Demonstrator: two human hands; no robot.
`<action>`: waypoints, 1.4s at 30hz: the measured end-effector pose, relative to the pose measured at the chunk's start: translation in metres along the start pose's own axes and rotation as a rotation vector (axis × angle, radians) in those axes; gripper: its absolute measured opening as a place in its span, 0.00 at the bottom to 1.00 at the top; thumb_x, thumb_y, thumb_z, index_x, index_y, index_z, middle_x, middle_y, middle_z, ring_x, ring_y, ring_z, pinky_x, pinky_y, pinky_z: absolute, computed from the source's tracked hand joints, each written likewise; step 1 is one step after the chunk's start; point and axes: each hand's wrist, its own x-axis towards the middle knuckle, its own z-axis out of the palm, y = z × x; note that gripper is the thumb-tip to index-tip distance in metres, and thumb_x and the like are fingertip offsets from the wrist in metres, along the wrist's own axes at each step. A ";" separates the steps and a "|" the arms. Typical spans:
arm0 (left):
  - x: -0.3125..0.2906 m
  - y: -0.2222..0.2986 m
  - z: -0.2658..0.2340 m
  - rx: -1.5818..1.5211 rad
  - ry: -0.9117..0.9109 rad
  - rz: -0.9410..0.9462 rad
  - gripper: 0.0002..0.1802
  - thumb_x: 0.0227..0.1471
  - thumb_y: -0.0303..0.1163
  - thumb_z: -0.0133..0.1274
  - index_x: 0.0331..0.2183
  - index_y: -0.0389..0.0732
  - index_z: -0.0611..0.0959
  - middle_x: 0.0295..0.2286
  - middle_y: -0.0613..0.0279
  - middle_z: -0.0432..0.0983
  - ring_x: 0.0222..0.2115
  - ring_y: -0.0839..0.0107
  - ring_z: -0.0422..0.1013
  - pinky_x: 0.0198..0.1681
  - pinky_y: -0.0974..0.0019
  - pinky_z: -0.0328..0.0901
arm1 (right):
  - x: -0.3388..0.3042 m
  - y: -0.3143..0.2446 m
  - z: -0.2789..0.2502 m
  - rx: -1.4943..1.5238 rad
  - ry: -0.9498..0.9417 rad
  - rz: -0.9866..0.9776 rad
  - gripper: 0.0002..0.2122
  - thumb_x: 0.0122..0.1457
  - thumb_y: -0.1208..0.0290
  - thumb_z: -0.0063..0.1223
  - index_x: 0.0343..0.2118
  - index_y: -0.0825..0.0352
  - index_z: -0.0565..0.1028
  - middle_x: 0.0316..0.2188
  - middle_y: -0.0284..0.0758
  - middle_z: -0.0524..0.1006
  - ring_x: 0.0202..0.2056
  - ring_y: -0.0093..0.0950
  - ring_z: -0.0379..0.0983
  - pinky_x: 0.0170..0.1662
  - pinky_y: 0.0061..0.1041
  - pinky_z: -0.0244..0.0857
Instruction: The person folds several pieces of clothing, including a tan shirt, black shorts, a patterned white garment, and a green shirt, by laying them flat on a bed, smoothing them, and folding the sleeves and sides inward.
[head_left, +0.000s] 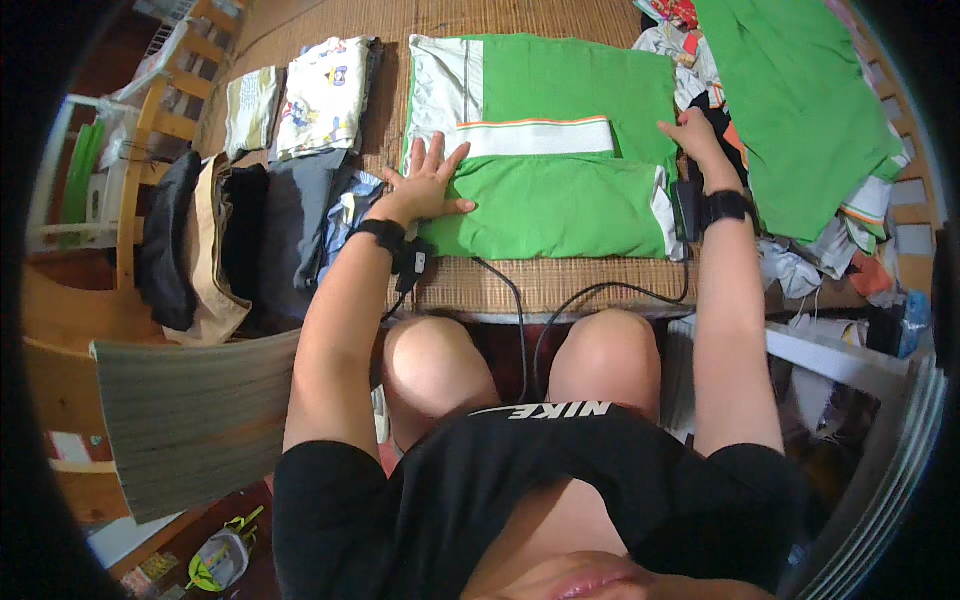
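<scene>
In front of me a green garment [560,205] lies partly folded on the woven mat. A white band with thin coloured stripes [535,137] runs across its middle, and pale grey cloth shows at its upper left. My left hand [432,185] is open, fingers spread flat on the garment's left edge. At the right edge, my right hand [706,148] has its fingers curled at the cloth, thumb over the green fabric; some fingertips are hidden. Both wrists wear black straps with small devices, and black cables trail from them.
Folded clothes stand to the left: a patterned white stack [325,95], dark grey cloth [297,215], and beige [212,250] and black pieces. On the right, a large green cloth [800,110] covers a loose clothing heap. Wooden rails [150,170] border the woven mat [500,285].
</scene>
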 end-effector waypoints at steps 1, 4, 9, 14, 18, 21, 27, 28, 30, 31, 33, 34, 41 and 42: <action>0.001 -0.002 -0.002 -0.003 0.005 0.006 0.49 0.29 0.58 0.52 0.50 0.66 0.43 0.52 0.58 0.27 0.53 0.53 0.27 0.41 0.28 0.35 | -0.017 -0.011 -0.011 -0.005 0.006 0.002 0.20 0.37 0.60 0.56 0.24 0.74 0.68 0.23 0.42 0.71 0.26 0.30 0.69 0.28 0.27 0.61; 0.003 -0.023 -0.011 -0.131 0.025 0.053 0.50 0.29 0.54 0.54 0.51 0.62 0.44 0.52 0.57 0.32 0.53 0.55 0.30 0.42 0.30 0.36 | -0.062 -0.028 -0.023 -0.018 -0.537 0.024 0.20 0.39 0.57 0.53 0.25 0.72 0.69 0.26 0.41 0.71 0.26 0.28 0.67 0.28 0.26 0.60; -0.011 -0.056 -0.020 -0.186 0.211 -0.030 0.25 0.25 0.43 0.57 0.28 0.36 0.76 0.23 0.51 0.71 0.28 0.57 0.68 0.35 0.64 0.62 | -0.098 -0.018 -0.005 0.064 -0.308 -0.099 0.19 0.38 0.59 0.53 0.24 0.75 0.70 0.22 0.45 0.71 0.24 0.34 0.68 0.27 0.28 0.61; -0.030 -0.062 -0.011 -0.358 0.146 -0.263 0.20 0.25 0.41 0.57 0.19 0.33 0.77 0.19 0.50 0.72 0.21 0.62 0.70 0.27 0.65 0.64 | -0.117 -0.022 0.005 0.134 -0.204 -0.123 0.18 0.40 0.62 0.52 0.27 0.74 0.69 0.23 0.44 0.71 0.24 0.33 0.68 0.27 0.27 0.60; -0.043 -0.050 -0.009 -0.329 0.400 -0.304 0.24 0.22 0.43 0.59 0.23 0.33 0.77 0.20 0.49 0.72 0.22 0.61 0.70 0.28 0.65 0.64 | -0.115 -0.011 -0.003 0.383 -0.338 0.050 0.17 0.42 0.64 0.50 0.31 0.74 0.68 0.23 0.40 0.71 0.24 0.28 0.67 0.26 0.25 0.59; -0.051 -0.034 -0.015 -0.271 0.364 -0.489 0.30 0.22 0.45 0.58 0.29 0.31 0.74 0.25 0.46 0.71 0.27 0.58 0.69 0.32 0.63 0.64 | -0.120 -0.004 0.000 0.797 -0.351 0.138 0.16 0.43 0.66 0.50 0.31 0.74 0.67 0.24 0.36 0.70 0.24 0.25 0.66 0.26 0.25 0.58; -0.051 -0.038 -0.005 -0.273 0.347 -0.335 0.20 0.28 0.39 0.53 0.26 0.33 0.76 0.24 0.48 0.71 0.27 0.57 0.69 0.32 0.62 0.62 | -0.116 -0.005 0.005 0.700 -0.415 0.200 0.15 0.43 0.66 0.50 0.31 0.72 0.68 0.24 0.35 0.70 0.24 0.24 0.66 0.26 0.23 0.58; -0.051 -0.037 -0.006 -0.273 0.347 -0.333 0.20 0.28 0.39 0.53 0.26 0.33 0.76 0.24 0.48 0.71 0.27 0.57 0.69 0.32 0.62 0.62 | -0.116 -0.003 0.006 0.723 -0.449 0.245 0.15 0.44 0.67 0.50 0.32 0.72 0.68 0.25 0.35 0.71 0.24 0.24 0.66 0.26 0.23 0.58; -0.051 -0.034 -0.010 -0.367 0.395 -0.368 0.14 0.30 0.36 0.51 0.24 0.37 0.77 0.24 0.49 0.71 0.27 0.57 0.68 0.32 0.63 0.62 | -0.117 -0.003 0.003 0.778 -0.459 0.225 0.14 0.45 0.67 0.49 0.32 0.71 0.68 0.26 0.35 0.71 0.25 0.24 0.67 0.27 0.23 0.59; -0.053 -0.033 -0.013 -0.366 0.392 -0.365 0.14 0.30 0.36 0.51 0.24 0.37 0.77 0.24 0.49 0.71 0.27 0.57 0.68 0.32 0.63 0.62 | -0.118 -0.004 0.000 0.832 -0.470 0.203 0.13 0.46 0.68 0.48 0.33 0.71 0.68 0.27 0.35 0.71 0.26 0.24 0.67 0.27 0.24 0.59; -0.058 -0.034 -0.017 -0.413 0.427 -0.316 0.12 0.32 0.34 0.49 0.25 0.39 0.77 0.24 0.50 0.71 0.28 0.58 0.68 0.32 0.63 0.62 | -0.123 -0.012 -0.008 0.953 -0.475 0.197 0.13 0.47 0.69 0.47 0.34 0.71 0.67 0.28 0.35 0.71 0.27 0.24 0.67 0.29 0.24 0.59; -0.056 -0.039 -0.014 -0.378 0.454 -0.336 0.12 0.33 0.34 0.49 0.24 0.39 0.77 0.24 0.49 0.71 0.28 0.58 0.68 0.32 0.63 0.62 | -0.126 -0.016 -0.009 1.073 -0.479 0.186 0.12 0.47 0.70 0.46 0.34 0.71 0.67 0.29 0.35 0.71 0.28 0.24 0.67 0.30 0.24 0.60; -0.047 -0.021 -0.012 -0.422 0.667 -0.065 0.15 0.36 0.34 0.48 0.30 0.37 0.74 0.24 0.49 0.71 0.27 0.59 0.68 0.28 0.64 0.63 | -0.123 -0.011 0.004 1.072 -0.492 0.248 0.13 0.48 0.72 0.45 0.36 0.71 0.65 0.31 0.35 0.70 0.30 0.25 0.67 0.33 0.25 0.61; -0.048 -0.020 -0.014 -0.736 0.474 -0.153 0.17 0.37 0.34 0.49 0.33 0.36 0.72 0.25 0.51 0.71 0.26 0.62 0.68 0.27 0.65 0.62 | -0.125 -0.016 0.003 1.077 -0.498 0.269 0.13 0.48 0.72 0.45 0.36 0.71 0.65 0.31 0.35 0.70 0.30 0.25 0.67 0.33 0.25 0.61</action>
